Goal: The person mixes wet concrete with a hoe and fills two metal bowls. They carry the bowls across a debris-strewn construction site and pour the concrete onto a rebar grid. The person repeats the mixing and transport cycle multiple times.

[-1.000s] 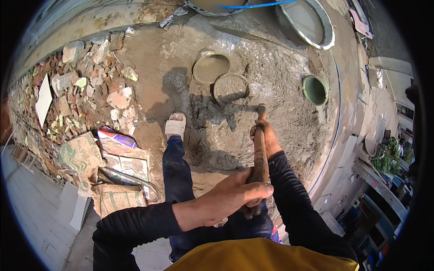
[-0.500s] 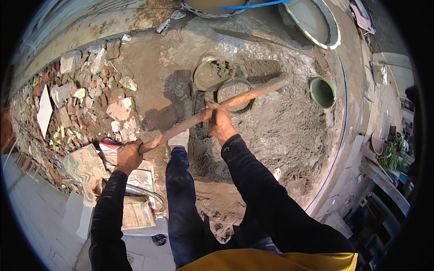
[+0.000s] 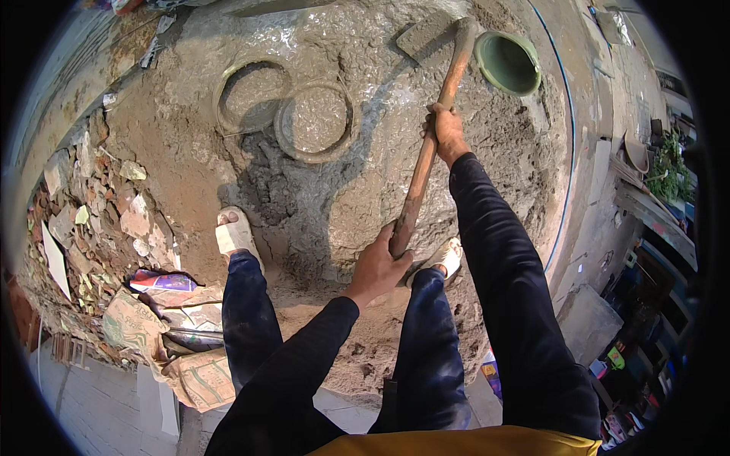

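Note:
My left hand is wrapped round the near end of the wooden handle of a hoe. Farther up that handle, my right hand grips it too. The mud-coated blade lies at the far end, on the wet grey mortar, just left of a green bucket. Left of the handle, two round pans sit side by side in the mortar: the nearer pan is filled with it, and the farther pan holds some as well.
Broken bricks and rubble are heaped at the left. Torn paper sacks lie beside my left leg. A blue hose runs along the right side. My sandalled feet stand at the mortar's near edge.
The hoe has swung from slanting across the mortar to nearly upright in the picture. My left hand has come rightward with it; the blade has moved away from the pans towards the green bucket.

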Tool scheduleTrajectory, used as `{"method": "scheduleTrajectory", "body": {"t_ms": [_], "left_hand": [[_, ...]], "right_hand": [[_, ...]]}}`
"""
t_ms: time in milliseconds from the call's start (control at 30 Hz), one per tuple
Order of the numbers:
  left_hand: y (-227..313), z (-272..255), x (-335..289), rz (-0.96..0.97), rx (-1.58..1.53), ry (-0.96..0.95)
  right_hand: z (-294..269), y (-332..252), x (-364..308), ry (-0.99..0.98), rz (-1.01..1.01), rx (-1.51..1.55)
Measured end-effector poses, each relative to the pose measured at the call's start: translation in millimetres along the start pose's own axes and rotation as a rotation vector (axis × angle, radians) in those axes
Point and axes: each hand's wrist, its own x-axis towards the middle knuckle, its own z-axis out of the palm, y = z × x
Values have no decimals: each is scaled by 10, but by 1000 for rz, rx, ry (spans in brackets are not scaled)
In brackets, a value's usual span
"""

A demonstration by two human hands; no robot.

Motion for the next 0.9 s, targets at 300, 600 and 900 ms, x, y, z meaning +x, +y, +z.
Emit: {"method": "scheduleTrajectory", "body": {"t_ms": [300,600,900], "left_hand": [[196,107,-875,-372,-338,-106],[626,-137,-1900,-564,-643,-242],[1363,-889,-2028,-43,-286,-449]], "right_hand": [[123,1106,-321,-232,134,-624],[-83,1903,-1701,-285,589,-394],[-486,950,-2173,-286,699,-83]]}}
